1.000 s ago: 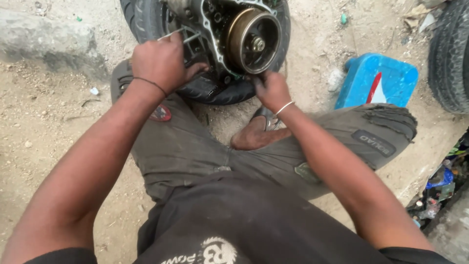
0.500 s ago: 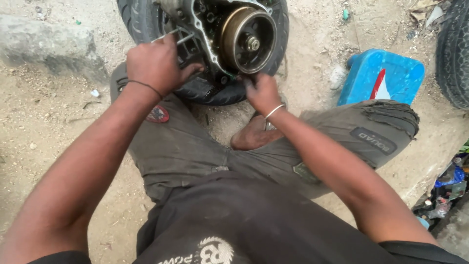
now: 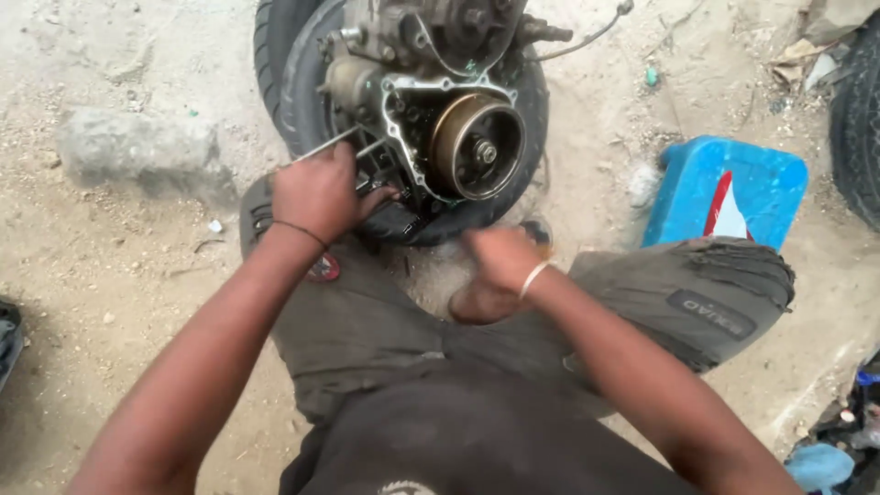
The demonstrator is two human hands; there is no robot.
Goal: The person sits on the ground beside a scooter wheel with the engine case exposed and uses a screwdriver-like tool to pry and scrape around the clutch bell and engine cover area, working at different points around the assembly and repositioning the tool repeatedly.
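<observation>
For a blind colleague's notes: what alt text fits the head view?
A seated person's left hand grips a thin metal tool against an open engine set in a tyre on sandy ground; the right hand, blurred, hovers below it. A blue container lies alongside.

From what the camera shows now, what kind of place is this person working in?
Probably an informal outdoor repair spot for small motor vehicles. The person sits on bare sandy ground, left hand on an opened engine mounted against a tyre. A blue plastic container lies nearby.
</observation>
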